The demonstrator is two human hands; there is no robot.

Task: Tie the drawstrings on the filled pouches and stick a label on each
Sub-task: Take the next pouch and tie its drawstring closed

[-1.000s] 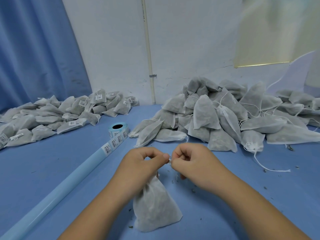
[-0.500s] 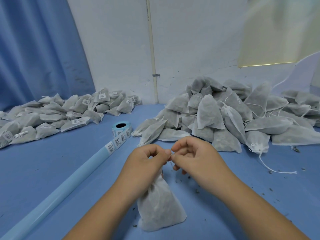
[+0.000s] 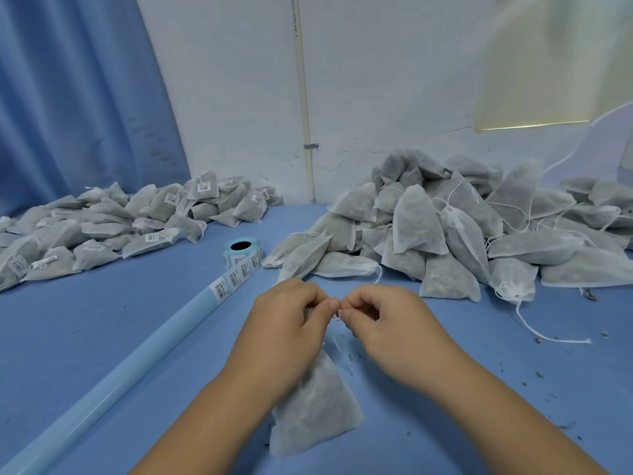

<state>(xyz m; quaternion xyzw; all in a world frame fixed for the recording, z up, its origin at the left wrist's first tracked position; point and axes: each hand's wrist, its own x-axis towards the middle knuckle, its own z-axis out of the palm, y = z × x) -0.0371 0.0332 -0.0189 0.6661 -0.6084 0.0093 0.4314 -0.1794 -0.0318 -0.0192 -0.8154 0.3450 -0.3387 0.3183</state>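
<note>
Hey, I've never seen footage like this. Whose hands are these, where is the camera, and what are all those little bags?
There is no machine here: a person works with bare hands, and the single camera sits on their head, looking forward and down. So the left hand and right hand are the wearer's own. Both pinch the white drawstring at the neck of a filled pouch whose bottom rests on the blue table. To the right lies a heap of unlabelled pouches, strings loose; to the left, a heap of labelled pouches. Between them sits a roll of labels, its strip running toward the camera.
</note>
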